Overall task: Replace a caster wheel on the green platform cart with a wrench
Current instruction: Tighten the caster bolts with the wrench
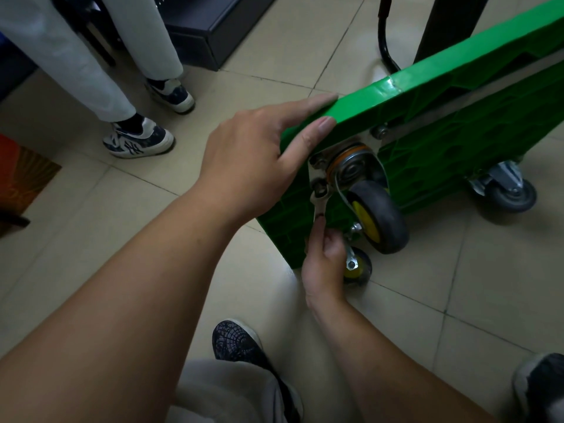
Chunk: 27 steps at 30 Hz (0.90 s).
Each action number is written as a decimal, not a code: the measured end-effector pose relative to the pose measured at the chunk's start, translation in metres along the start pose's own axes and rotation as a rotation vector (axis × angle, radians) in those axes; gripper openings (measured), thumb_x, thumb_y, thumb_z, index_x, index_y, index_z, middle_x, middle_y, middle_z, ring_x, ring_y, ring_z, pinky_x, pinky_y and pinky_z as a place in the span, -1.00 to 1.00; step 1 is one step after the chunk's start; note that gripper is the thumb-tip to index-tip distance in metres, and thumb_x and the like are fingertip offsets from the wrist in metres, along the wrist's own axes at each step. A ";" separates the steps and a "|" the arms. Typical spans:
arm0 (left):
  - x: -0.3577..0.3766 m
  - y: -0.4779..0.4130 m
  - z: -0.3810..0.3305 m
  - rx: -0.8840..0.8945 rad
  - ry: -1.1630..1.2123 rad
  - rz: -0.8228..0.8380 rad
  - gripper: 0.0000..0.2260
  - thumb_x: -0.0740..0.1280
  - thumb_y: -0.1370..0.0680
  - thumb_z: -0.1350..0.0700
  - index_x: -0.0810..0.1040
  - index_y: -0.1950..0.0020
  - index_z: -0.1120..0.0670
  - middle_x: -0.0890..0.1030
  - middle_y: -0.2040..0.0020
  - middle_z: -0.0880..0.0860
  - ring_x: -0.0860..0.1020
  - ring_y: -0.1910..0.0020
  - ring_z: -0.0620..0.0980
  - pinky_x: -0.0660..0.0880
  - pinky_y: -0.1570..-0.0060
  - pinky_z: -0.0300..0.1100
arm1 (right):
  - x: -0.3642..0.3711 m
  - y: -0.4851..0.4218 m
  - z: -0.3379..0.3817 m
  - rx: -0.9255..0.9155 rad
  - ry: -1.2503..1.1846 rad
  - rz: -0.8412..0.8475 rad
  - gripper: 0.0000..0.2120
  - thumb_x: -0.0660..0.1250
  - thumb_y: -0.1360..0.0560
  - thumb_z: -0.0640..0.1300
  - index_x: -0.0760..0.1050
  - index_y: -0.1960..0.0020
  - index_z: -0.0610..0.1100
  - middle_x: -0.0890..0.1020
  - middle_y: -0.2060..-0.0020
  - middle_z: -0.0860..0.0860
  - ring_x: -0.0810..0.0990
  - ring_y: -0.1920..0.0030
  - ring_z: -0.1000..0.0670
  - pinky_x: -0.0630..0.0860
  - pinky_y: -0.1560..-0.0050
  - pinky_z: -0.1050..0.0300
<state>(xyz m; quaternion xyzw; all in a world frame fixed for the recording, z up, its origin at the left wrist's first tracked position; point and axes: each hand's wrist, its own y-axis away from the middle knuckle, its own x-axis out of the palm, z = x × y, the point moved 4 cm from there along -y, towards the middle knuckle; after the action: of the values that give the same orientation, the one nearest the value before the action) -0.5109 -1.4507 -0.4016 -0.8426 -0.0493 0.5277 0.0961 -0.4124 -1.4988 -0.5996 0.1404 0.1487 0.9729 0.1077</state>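
Hands first: the left hand (253, 154) grips the upper edge of the green cart (457, 138), fingers over the top and thumb on the near face. The right hand (323, 264) is curled round the lower end of the wrench (318, 204).

The cart stands tipped on its side on the tiled floor (152, 209), ribbed underside facing the person and one corner resting on the floor below the right hand. The caster wheel (378, 215) being worked on, black with a yellow hub, sticks out from the underside near that end. A second yellow-hubbed caster (358, 267) sits lower, just beside the right hand, and a grey caster (512, 193) sits farther along. The wrench head is seated on a bolt (319, 187) in the caster's metal plate (316, 166).

My judgement is that the bolts are being worked, though I cannot tell whether loosened or tightened.

Risks from here:
- The cart seems steadied mainly by the left hand, so a hard pull on the wrench could rock or topple it.
- A poorly seated wrench head could slip off, round the bolt, and drive the knuckles into the ribs or the lower caster.
- The caster may swivel into the wrench's path.
- With the last bolt out, the caster could drop.
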 end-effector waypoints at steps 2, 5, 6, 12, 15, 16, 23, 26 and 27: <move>0.000 0.000 0.000 -0.004 -0.003 0.005 -0.64 0.14 -0.66 -0.29 0.43 -0.46 -0.40 0.66 -0.27 -0.20 0.59 0.11 -0.06 0.55 0.12 -0.02 | -0.003 -0.004 0.000 -0.003 0.021 0.024 -0.70 0.22 -0.66 -0.02 0.39 0.18 -0.16 0.43 0.36 -0.09 0.36 0.34 0.02 0.33 0.31 0.19; -0.001 0.000 0.000 -0.012 -0.005 0.005 -0.64 0.13 -0.66 -0.30 0.42 -0.46 -0.41 0.66 -0.27 -0.20 0.62 0.05 -0.04 0.55 0.10 -0.02 | -0.002 -0.004 0.001 0.003 0.030 0.035 -0.65 0.23 -0.66 -0.01 0.36 0.21 -0.21 0.39 0.35 -0.12 0.32 0.33 -0.01 0.31 0.30 0.12; 0.000 0.000 0.000 -0.016 -0.002 0.004 -0.64 0.14 -0.65 -0.31 0.42 -0.45 -0.41 0.65 -0.28 -0.20 0.62 0.02 -0.04 0.56 0.08 -0.01 | 0.000 -0.002 0.000 0.021 0.011 0.035 -0.63 0.23 -0.65 0.02 0.38 0.18 -0.25 0.40 0.36 -0.12 0.33 0.33 -0.01 0.31 0.28 0.10; -0.001 0.001 0.000 -0.027 0.033 -0.019 -0.64 0.16 -0.63 -0.32 0.45 -0.43 -0.41 0.63 -0.30 -0.22 0.63 -0.16 -0.05 0.59 -0.02 0.06 | 0.011 0.005 -0.001 0.107 -0.094 0.012 -0.69 0.22 -0.65 0.05 0.40 0.11 -0.19 0.48 0.44 0.15 0.41 0.40 0.15 0.37 0.30 0.28; -0.001 0.000 -0.001 -0.022 0.029 -0.030 -0.65 0.17 -0.64 -0.31 0.46 -0.42 -0.40 0.64 -0.29 -0.22 0.64 -0.12 -0.05 0.59 -0.01 0.06 | 0.010 0.005 0.000 0.118 -0.092 0.003 -0.68 0.22 -0.64 0.06 0.38 0.17 -0.14 0.46 0.45 0.14 0.41 0.39 0.14 0.37 0.28 0.28; -0.002 0.000 -0.001 -0.022 0.026 -0.034 -0.65 0.17 -0.64 -0.31 0.46 -0.42 -0.40 0.64 -0.29 -0.22 0.64 -0.11 -0.05 0.59 -0.01 0.06 | 0.010 0.005 -0.001 0.123 -0.091 0.002 -0.67 0.22 -0.64 0.07 0.38 0.18 -0.13 0.47 0.44 0.13 0.41 0.39 0.14 0.38 0.27 0.27; -0.001 -0.001 -0.001 -0.008 0.002 -0.066 -0.65 0.17 -0.64 -0.31 0.48 -0.41 -0.39 0.68 -0.24 -0.19 0.66 -0.04 -0.01 0.59 0.06 0.06 | 0.014 0.008 -0.005 0.210 -0.174 0.010 -0.65 0.25 -0.61 0.12 0.52 -0.02 -0.18 0.70 0.12 -0.12 0.64 0.09 0.07 0.52 0.04 0.24; 0.000 0.000 -0.001 -0.010 -0.002 -0.065 -0.64 0.17 -0.63 -0.32 0.49 -0.41 -0.40 0.70 -0.21 -0.16 0.66 -0.02 0.02 0.59 0.07 0.04 | 0.010 0.008 -0.004 0.243 -0.150 0.030 -0.64 0.24 -0.60 0.15 0.54 -0.03 -0.16 0.71 0.10 -0.08 0.66 0.06 0.08 0.52 0.01 0.23; 0.000 0.001 -0.001 -0.010 -0.012 -0.063 -0.64 0.16 -0.63 -0.32 0.48 -0.41 -0.40 0.70 -0.19 -0.16 0.66 0.01 0.03 0.58 0.09 0.03 | 0.010 0.007 -0.003 0.245 -0.155 0.044 -0.66 0.24 -0.61 0.14 0.55 -0.03 -0.14 0.72 0.11 -0.02 0.66 0.06 0.09 0.52 0.02 0.24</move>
<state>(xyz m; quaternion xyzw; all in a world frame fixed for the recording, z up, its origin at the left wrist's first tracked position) -0.5100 -1.4514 -0.4016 -0.8379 -0.0787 0.5291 0.1083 -0.4238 -1.5033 -0.5976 0.2303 0.2547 0.9358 0.0796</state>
